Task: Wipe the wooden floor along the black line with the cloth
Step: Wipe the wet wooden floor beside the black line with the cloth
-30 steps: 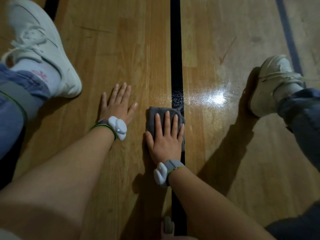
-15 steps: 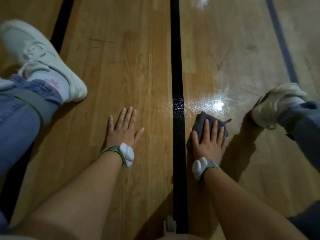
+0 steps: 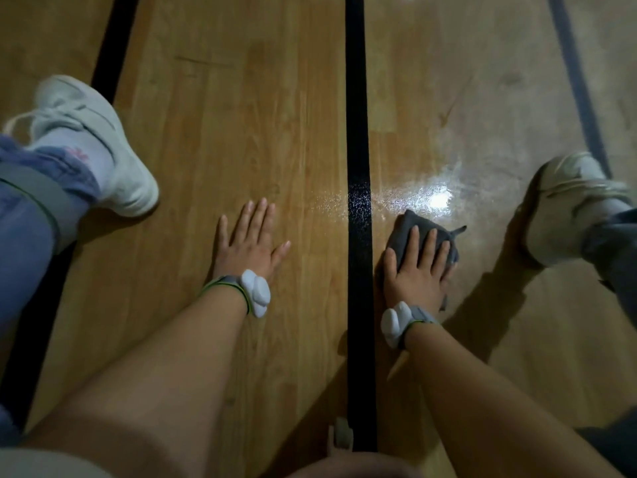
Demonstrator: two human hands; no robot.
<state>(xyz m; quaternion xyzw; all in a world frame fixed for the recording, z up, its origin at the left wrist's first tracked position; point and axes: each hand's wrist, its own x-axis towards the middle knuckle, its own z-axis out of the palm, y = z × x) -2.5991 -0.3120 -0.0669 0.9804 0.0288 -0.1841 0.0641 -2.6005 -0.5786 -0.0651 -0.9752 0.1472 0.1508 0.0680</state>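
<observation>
Cloth (image 3: 401,231) pinned flat to the wooden floor (image 3: 224,132), just at 3 o'clock of the black line (image 3: 356,98), under the right hand (image 3: 417,274). Presses down with straight, spread fingers, wrist low, forearm running back toward 5 o'clock. Left hand (image 3: 250,246) at 9 o'clock of the line, flat and relaxed on bare boards, holding nothing, likely bracing the body. To wipe well: keep even weight on the palm, slide parallel to the line toward 12 o'clock, hug its edge, stop the cloth bunching.

White sneaker (image 3: 113,160) and blue jeans leg (image 3: 24,243) at left, another sneaker (image 3: 565,208) at right, grey stripe (image 3: 575,74) beyond it.
</observation>
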